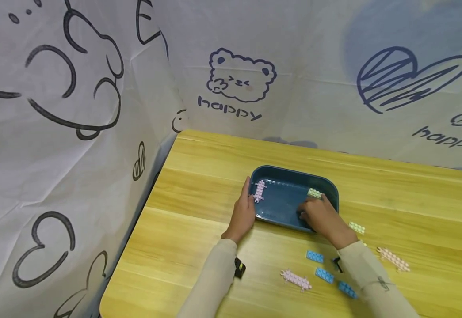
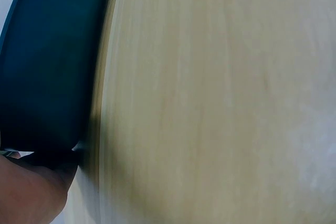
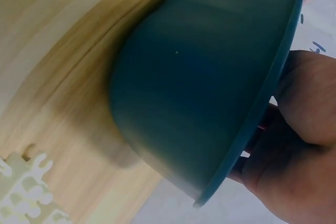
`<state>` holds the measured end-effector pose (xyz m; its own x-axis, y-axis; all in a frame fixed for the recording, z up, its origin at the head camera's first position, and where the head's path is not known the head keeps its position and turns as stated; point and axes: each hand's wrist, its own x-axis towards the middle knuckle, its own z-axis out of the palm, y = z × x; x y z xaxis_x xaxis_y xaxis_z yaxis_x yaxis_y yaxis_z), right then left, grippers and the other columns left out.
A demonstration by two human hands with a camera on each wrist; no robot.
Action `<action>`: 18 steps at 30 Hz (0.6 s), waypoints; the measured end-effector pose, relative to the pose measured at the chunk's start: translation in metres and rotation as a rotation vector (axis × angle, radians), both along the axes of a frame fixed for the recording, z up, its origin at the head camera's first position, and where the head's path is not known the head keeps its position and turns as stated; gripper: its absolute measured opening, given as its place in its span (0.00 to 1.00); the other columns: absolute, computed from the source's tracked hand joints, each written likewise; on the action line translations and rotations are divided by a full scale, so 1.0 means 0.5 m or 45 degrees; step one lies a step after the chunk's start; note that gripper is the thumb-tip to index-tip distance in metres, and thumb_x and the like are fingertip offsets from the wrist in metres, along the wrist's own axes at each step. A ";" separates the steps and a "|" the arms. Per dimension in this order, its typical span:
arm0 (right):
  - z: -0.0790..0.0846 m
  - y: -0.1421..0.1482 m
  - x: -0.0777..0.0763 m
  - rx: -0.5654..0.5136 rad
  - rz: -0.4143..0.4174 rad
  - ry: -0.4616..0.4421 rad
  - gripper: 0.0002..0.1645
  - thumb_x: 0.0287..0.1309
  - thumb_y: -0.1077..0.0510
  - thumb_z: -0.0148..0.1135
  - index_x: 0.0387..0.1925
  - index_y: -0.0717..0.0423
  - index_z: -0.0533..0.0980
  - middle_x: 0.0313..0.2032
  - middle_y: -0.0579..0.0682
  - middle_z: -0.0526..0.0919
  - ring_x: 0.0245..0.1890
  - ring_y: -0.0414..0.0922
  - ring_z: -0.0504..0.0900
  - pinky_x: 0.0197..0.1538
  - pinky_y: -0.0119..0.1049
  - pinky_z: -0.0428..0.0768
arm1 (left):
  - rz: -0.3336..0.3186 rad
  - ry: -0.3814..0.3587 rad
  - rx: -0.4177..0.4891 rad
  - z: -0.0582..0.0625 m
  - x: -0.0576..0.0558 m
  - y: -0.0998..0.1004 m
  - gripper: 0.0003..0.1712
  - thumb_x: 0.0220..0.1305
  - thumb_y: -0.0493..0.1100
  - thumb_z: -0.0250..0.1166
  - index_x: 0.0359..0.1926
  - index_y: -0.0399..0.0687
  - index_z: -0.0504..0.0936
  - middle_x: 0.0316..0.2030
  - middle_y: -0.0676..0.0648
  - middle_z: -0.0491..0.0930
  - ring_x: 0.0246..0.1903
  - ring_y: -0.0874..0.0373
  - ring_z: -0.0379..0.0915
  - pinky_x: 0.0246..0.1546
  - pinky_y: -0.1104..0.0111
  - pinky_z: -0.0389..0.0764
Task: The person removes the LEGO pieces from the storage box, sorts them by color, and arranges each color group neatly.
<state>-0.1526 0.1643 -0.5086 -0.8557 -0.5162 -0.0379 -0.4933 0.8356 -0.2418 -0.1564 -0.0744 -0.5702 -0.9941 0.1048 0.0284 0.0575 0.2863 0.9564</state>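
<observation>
A dark teal tray [image 1: 280, 207] stands on the table; its walls also show in the left wrist view [image 2: 50, 61] and the right wrist view [image 3: 194, 77]. My left hand [image 1: 243, 214] grips the tray's left end, fingers along the outside wall and thumb at the rim. Over the right part of the tray my right hand [image 1: 321, 215] reaches inside with bent fingers, their tips hidden. A light green toy brick [image 1: 314, 193] lies against the far side of that hand; whether it is held cannot be seen. Inside at the left is a pink studded piece [image 1: 259, 191].
On the wooden table [image 1: 199, 176] near the right forearm lie several blue bricks [image 1: 324, 274], another light green brick [image 1: 357, 227], a peach studded piece [image 1: 393, 259] and a second pink piece [image 1: 296, 280]. A black object [image 1: 239, 267] shows beside the left sleeve. Patterned cloth [image 1: 314, 106] hangs behind.
</observation>
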 end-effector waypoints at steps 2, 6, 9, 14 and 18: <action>0.000 0.001 0.000 -0.019 0.010 0.015 0.05 0.58 0.68 0.74 0.36 0.58 0.88 0.34 0.52 0.86 0.40 0.53 0.86 0.62 0.76 0.68 | 0.001 0.001 -0.004 0.002 0.001 -0.001 0.34 0.82 0.33 0.43 0.83 0.40 0.46 0.79 0.39 0.56 0.24 0.58 0.58 0.61 0.54 0.71; -0.004 0.007 0.001 -0.068 0.037 0.092 0.06 0.56 0.67 0.76 0.33 0.57 0.86 0.31 0.50 0.84 0.35 0.49 0.85 0.48 0.56 0.85 | 0.002 0.014 -0.013 0.002 0.002 -0.001 0.34 0.82 0.32 0.43 0.83 0.40 0.46 0.78 0.38 0.57 0.25 0.57 0.59 0.61 0.53 0.71; -0.005 0.012 0.003 -0.104 0.035 0.116 0.09 0.57 0.64 0.77 0.31 0.56 0.81 0.28 0.48 0.80 0.28 0.45 0.80 0.31 0.43 0.83 | 0.003 0.017 -0.022 0.001 0.002 -0.001 0.34 0.81 0.32 0.43 0.83 0.39 0.47 0.78 0.37 0.57 0.26 0.57 0.59 0.61 0.53 0.71; -0.001 0.016 0.005 -0.138 -0.005 0.100 0.14 0.59 0.61 0.75 0.33 0.56 0.74 0.26 0.46 0.79 0.25 0.42 0.79 0.28 0.42 0.79 | 0.001 0.026 -0.034 -0.003 0.001 -0.001 0.34 0.81 0.32 0.43 0.83 0.39 0.47 0.78 0.37 0.58 0.27 0.56 0.61 0.61 0.53 0.72; 0.000 0.015 0.004 -0.164 0.001 0.179 0.15 0.57 0.64 0.77 0.34 0.59 0.74 0.26 0.50 0.82 0.25 0.46 0.81 0.29 0.45 0.83 | -0.004 0.022 -0.027 -0.004 0.000 -0.001 0.35 0.81 0.32 0.43 0.83 0.40 0.46 0.77 0.36 0.60 0.23 0.58 0.58 0.59 0.53 0.73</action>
<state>-0.1504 0.1715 -0.5088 -0.8474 -0.5099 0.1482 -0.5305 0.8016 -0.2755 -0.1562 -0.0751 -0.5723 -0.9931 0.1088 0.0437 0.0753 0.3063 0.9490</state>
